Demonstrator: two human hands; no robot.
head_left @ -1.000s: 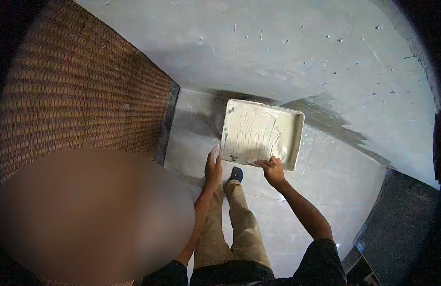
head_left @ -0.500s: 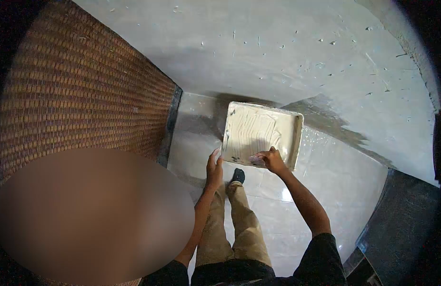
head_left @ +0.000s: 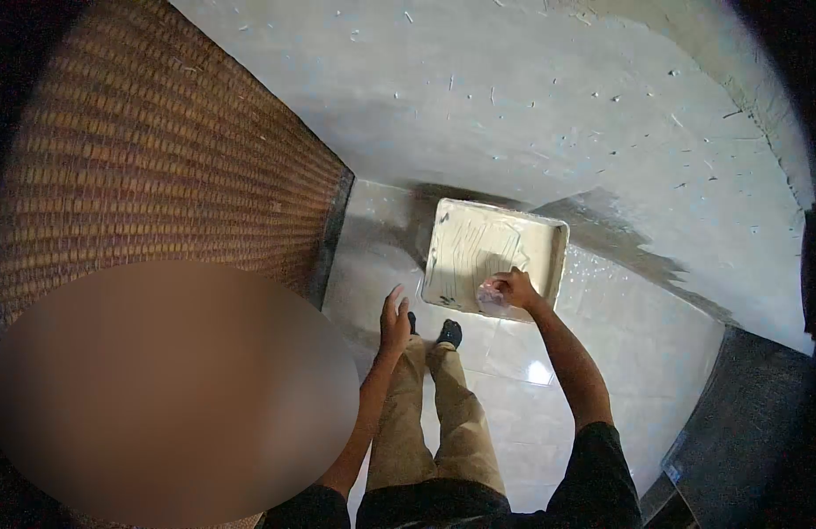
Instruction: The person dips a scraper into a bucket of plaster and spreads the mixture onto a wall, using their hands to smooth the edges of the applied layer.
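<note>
A rectangular tray [head_left: 562, 264] holds a cream-coloured, paste-like layer marked with thin parallel lines. My right hand [head_left: 514, 287] is closed on a pinkish, see-through item [head_left: 492, 298] over the tray's near right part; its exact form is too blurred to tell. To the left of the tray's near corner, my left hand [head_left: 394, 324] is raised with its fingers apart and nothing in them, not touching the tray.
Pale floor tiles [head_left: 505, 353] lie under the tray, with my feet at its near side. A woven brown surface [head_left: 179, 159] stands at the left, a grey speckled wall [head_left: 549, 97] beyond. At the right is a dark panel [head_left: 743, 406].
My left hand has come away from the tray's near left corner. The right hand has lifted slightly with the pinkish item, now more visible. The view has shifted a little.
</note>
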